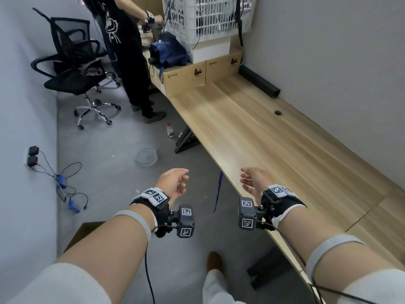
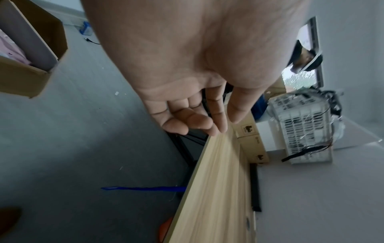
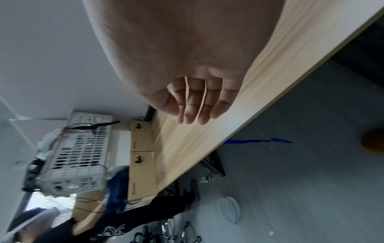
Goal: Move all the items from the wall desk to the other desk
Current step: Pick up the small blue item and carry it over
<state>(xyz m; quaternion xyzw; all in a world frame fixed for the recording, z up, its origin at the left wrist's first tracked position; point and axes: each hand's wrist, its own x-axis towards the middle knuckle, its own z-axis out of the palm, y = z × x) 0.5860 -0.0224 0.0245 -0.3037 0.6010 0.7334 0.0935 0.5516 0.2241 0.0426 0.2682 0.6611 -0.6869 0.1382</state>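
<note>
The long wooden wall desk runs along the grey wall on the right. At its far end stand two brown cardboard boxes, a white box, a white slatted crate with cables and a blue bag. A black bar lies against the wall. My left hand hangs over the floor just off the desk's front edge, fingers loosely curled, holding nothing. My right hand hovers above the desk's front edge, also relaxed and holding nothing. In the wrist views both palms show bare fingers.
A person in black stands at the desk's far end. A black office chair stands at the left. On the floor lie a bottle, a clear round lid, a blue strip, cables and an open cardboard box.
</note>
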